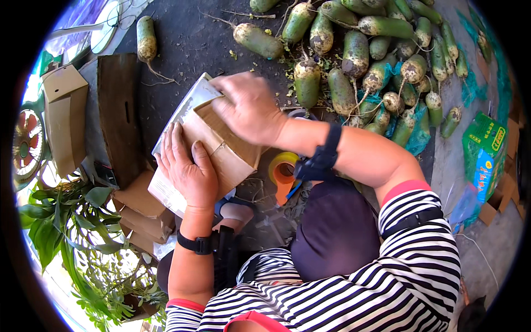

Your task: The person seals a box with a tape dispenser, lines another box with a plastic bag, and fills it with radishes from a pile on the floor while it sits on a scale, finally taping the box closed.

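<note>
A cardboard box [207, 134] sits tilted in front of me, brown with a pale printed side and a partly uncovered top. My left hand [188, 164] lies on its near left part, fingers stretched out and resting on the board. Over the far edge of the same box, my right hand [250, 105] is curled closed and slightly blurred. Whatever its fingers pinch there is hidden. Just right of the box, close to my knee, lies an orange tape dispenser [284, 180] with a roll of yellowish tape.
Many green radishes [355, 53] with soil and roots are heaped at the far right, some in teal netting. One radish [146, 39] lies apart at far left. Brown cartons [119, 116], a fan [27, 141] and leafy plants [52, 221] line the left. A green bag [485, 141] is at right.
</note>
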`<move>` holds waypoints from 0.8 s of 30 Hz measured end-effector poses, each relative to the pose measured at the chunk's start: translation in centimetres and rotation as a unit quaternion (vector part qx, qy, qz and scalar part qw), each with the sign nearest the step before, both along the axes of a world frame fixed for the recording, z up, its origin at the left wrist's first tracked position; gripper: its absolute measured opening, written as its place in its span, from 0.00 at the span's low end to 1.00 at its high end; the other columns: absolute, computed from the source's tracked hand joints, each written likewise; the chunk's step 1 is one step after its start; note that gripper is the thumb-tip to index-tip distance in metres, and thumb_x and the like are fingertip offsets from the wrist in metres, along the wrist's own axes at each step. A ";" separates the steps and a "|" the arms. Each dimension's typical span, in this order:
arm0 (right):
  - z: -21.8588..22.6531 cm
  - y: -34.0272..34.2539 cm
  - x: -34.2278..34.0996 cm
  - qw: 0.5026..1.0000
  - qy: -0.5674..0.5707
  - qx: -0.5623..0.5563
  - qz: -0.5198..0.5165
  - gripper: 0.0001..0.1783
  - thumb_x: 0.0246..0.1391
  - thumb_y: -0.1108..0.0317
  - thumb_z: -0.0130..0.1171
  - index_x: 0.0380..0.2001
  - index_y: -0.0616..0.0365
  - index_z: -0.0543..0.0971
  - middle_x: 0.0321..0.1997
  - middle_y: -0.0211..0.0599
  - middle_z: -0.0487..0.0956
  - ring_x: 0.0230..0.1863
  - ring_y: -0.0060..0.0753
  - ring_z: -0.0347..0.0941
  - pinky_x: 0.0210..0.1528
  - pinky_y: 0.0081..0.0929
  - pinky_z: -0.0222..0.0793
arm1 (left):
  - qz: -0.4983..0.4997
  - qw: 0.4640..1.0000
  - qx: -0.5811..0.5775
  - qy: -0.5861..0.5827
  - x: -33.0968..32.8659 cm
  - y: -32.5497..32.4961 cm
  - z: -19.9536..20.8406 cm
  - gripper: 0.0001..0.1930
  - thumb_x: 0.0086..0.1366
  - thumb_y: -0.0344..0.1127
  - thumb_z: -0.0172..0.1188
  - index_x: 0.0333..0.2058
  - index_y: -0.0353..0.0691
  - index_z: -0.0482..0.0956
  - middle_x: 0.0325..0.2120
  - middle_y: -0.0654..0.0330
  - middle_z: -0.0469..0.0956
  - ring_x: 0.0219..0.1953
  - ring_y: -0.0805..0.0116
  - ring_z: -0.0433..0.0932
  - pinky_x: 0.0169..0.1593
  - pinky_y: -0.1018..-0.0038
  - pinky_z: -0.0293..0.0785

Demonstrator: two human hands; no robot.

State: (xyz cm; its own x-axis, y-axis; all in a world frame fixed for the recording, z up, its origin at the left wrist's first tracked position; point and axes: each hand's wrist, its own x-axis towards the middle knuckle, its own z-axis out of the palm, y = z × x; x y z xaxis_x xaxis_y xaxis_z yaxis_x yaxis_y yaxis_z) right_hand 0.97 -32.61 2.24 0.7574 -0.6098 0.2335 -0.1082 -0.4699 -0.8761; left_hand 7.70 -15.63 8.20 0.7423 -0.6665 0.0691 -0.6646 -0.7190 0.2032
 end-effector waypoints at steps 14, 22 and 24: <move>-12.6 1.4 2.3 0.954 0.202 -0.223 -0.012 0.15 0.55 0.64 0.48 0.45 0.52 0.74 0.50 0.36 0.74 0.58 0.39 0.64 0.58 0.40 0.54 | -0.034 0.998 0.060 -0.014 -0.9 -0.8 1.0 0.33 0.62 0.45 0.56 0.65 0.41 0.61 0.65 0.54 0.61 0.69 0.53 0.55 0.70 0.48 0.39; -7.8 2.4 2.1 0.966 0.246 -0.080 -0.022 0.14 0.54 0.65 0.47 0.43 0.52 0.77 0.48 0.38 0.75 0.54 0.42 0.67 0.54 0.44 0.59 | -0.040 0.998 0.042 -0.011 -0.5 -0.2 1.1 0.33 0.62 0.44 0.56 0.64 0.40 0.61 0.66 0.51 0.60 0.69 0.50 0.54 0.70 0.48 0.40; -8.1 2.8 1.7 0.970 0.237 -0.054 0.000 0.14 0.54 0.65 0.47 0.42 0.52 0.77 0.46 0.39 0.75 0.52 0.44 0.68 0.52 0.44 0.59 | -0.065 0.998 -0.014 -0.004 -0.7 0.0 1.2 0.30 0.61 0.41 0.57 0.62 0.39 0.65 0.65 0.49 0.61 0.68 0.48 0.56 0.70 0.50 0.42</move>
